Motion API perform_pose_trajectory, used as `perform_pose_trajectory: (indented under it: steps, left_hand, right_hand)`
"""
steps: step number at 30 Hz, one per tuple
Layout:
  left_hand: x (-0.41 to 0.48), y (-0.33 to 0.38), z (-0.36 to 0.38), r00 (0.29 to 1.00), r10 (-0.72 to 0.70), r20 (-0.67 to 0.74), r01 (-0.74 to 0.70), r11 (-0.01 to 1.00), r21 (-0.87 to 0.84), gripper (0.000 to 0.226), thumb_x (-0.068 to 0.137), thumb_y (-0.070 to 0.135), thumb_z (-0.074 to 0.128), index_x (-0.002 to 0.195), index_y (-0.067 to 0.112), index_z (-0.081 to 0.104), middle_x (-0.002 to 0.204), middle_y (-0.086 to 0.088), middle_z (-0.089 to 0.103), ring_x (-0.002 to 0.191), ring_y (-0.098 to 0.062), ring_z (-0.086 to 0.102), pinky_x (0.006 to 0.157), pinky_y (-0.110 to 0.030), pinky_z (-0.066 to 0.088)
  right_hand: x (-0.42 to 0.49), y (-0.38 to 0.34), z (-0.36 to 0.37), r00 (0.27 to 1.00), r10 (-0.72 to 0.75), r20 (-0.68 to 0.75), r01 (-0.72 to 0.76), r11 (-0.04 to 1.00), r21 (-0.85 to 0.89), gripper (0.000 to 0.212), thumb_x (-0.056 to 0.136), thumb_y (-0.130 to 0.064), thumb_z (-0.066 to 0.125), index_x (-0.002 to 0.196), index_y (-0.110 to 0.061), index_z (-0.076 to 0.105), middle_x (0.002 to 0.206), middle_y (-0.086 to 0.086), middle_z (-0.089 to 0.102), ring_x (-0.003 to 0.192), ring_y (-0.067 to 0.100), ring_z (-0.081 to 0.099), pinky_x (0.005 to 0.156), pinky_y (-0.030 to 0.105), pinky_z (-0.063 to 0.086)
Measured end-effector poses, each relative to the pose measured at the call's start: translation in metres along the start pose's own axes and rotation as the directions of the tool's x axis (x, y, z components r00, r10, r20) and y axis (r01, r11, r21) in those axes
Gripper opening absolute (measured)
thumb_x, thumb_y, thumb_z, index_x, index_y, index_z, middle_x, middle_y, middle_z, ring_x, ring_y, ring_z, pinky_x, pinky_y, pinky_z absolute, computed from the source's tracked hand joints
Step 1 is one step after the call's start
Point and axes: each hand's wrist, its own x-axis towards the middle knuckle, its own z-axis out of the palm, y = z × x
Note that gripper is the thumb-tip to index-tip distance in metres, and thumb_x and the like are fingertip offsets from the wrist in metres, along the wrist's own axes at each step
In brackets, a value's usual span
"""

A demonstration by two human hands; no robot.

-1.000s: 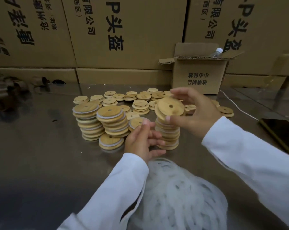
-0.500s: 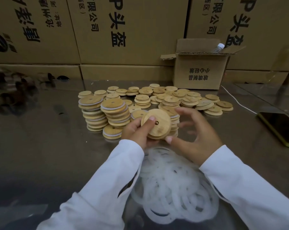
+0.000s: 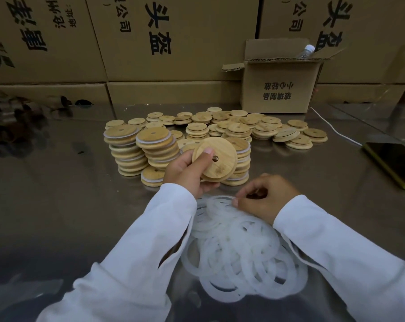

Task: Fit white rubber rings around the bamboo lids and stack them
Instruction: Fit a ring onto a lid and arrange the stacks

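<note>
One bamboo lid [image 3: 222, 168] is held up off the table [image 3: 57, 182], just in front of the stacks of ringed lids [image 3: 127, 147]. It is a round disc, tilted, with its flat face and small hole turned toward the camera. The left grip [image 3: 187, 173] is closed round its lower left edge, thumb pressed on the face and fingers curled behind. The right grip [image 3: 266, 201], lower and to the right, is curled, its fingertips [image 3: 235, 202] pinching the rim of a white ring [image 3: 216, 206] on top of the pile of rings [image 3: 238, 259] between the sleeves. Loose lids [image 3: 264, 127] lie behind, before a cardboard box [image 3: 278, 91]
</note>
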Motion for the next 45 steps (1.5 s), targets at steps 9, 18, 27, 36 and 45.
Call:
perform_pose_trajectory:
  steps: [9, 18, 27, 36, 45]
  left_hand:
    - [-0.001, 0.0, -0.001, 0.999, -0.031, 0.006, 0.032, 0.999, -0.011, 0.031, 0.086, 0.021, 0.06, 0.06, 0.028, 0.074, 0.069, 0.005, 0.071, 0.068, -0.015, 0.07, 0.05, -0.025, 0.054]
    - [0.001, -0.001, 0.002, 0.992, -0.116, -0.051, 0.11, 0.988, -0.11, 0.011, 0.089, 0.018, 0.057, 0.081, 0.016, 0.064, 0.102, -0.012, 0.062, 0.097, -0.033, 0.06, 0.048, -0.031, 0.055]
    - [-0.003, 0.002, 0.002, 0.988, -0.156, 0.002, 0.156, 0.982, -0.108, 0.013, 0.089, 0.014, 0.056, 0.08, 0.011, 0.065, 0.065, -0.005, 0.071, 0.059, -0.019, 0.069, 0.047, -0.032, 0.056]
    - [-0.009, 0.006, 0.01, 0.919, -0.351, 0.18, 0.364, 0.93, -0.047, 0.046, 0.09, 0.05, 0.039, 0.108, 0.012, 0.059, 0.1, -0.017, 0.067, 0.062, -0.028, 0.07, 0.046, -0.034, 0.056]
    - [-0.014, 0.002, 0.012, 0.963, -0.203, 0.179, 0.207, 0.978, -0.003, 0.015, 0.09, 0.022, 0.052, 0.087, 0.017, 0.066, 0.089, -0.015, 0.068, 0.072, -0.031, 0.068, 0.049, -0.031, 0.056]
  right_hand:
    - [-0.003, -0.006, -0.006, 0.998, -0.013, 0.056, -0.001, 0.969, 0.246, 0.019, 0.07, -0.018, 0.078, 0.06, -0.025, 0.064, 0.066, -0.01, 0.063, 0.065, 0.004, 0.058, 0.066, 0.013, 0.045]
    - [-0.006, -0.011, -0.034, 0.966, -0.202, 0.162, 0.105, 0.876, 0.471, 0.014, 0.051, -0.027, 0.073, 0.061, -0.017, 0.068, 0.062, -0.004, 0.066, 0.061, 0.006, 0.06, 0.063, 0.015, 0.05]
    - [-0.005, -0.014, -0.034, 0.977, -0.206, 0.061, 0.096, 0.673, 0.734, 0.004, 0.054, -0.022, 0.067, 0.056, -0.019, 0.069, 0.056, -0.006, 0.062, 0.054, 0.003, 0.057, 0.054, 0.013, 0.046]
    - [-0.004, -0.019, -0.022, 0.995, 0.068, -0.075, 0.01, 0.669, 0.743, 0.004, 0.066, -0.018, 0.072, 0.063, -0.017, 0.069, 0.061, -0.001, 0.068, 0.054, 0.009, 0.06, 0.051, 0.016, 0.047]
    - [-0.008, -0.025, -0.021, 0.983, 0.108, -0.15, 0.033, 0.696, 0.718, 0.015, 0.075, -0.011, 0.07, 0.062, -0.019, 0.068, 0.054, -0.006, 0.065, 0.045, 0.002, 0.055, 0.046, 0.012, 0.043]
